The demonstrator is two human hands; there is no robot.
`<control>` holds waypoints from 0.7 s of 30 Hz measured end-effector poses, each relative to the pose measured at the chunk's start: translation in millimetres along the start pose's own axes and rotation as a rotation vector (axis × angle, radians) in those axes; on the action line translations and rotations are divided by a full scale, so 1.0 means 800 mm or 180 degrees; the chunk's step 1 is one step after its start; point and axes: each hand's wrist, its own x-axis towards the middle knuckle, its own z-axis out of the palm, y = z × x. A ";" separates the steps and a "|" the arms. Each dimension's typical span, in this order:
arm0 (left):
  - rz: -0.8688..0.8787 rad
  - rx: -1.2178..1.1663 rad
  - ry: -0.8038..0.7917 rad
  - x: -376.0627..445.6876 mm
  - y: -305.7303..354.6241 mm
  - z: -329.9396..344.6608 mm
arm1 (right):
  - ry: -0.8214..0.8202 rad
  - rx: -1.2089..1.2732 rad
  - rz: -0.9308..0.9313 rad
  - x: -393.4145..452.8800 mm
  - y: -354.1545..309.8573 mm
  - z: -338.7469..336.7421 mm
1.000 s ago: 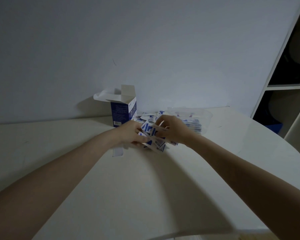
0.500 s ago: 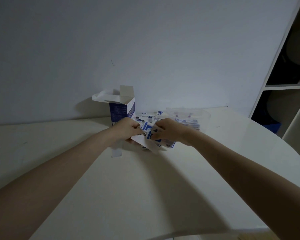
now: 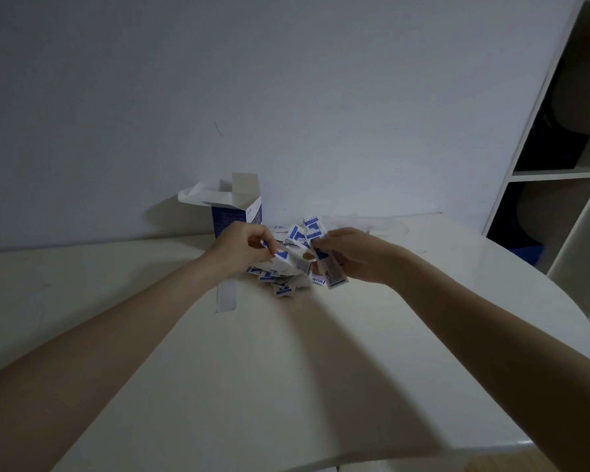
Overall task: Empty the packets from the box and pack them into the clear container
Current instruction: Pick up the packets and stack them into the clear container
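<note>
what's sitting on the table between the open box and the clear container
In the head view, a loose pile of blue-and-white packets lies between the box and the clear container, with both hands working over it.

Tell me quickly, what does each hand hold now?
Left hand: grips a packet.
Right hand: grips several stacked packets.

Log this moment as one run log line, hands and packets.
left hand: grips packets | right hand: grips a stack of packets | loose packets: heaped on table | box: open, upright | clear container: behind right hand
</note>
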 end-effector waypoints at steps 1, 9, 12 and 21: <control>0.0026 -0.0041 0.0059 0.001 0.002 0.000 | -0.0050 0.0097 0.0017 0.001 0.000 0.001; -0.0176 -0.0763 -0.0523 -0.002 0.015 0.009 | 0.0419 -0.2251 -0.0597 0.008 -0.001 0.012; -0.0540 -0.0847 -0.0723 -0.001 0.011 0.014 | 0.0563 -0.3669 -0.1020 0.000 -0.004 0.001; -0.0049 0.0685 -0.1090 -0.014 0.020 0.065 | -0.0069 -0.4516 -0.0391 -0.018 0.026 -0.027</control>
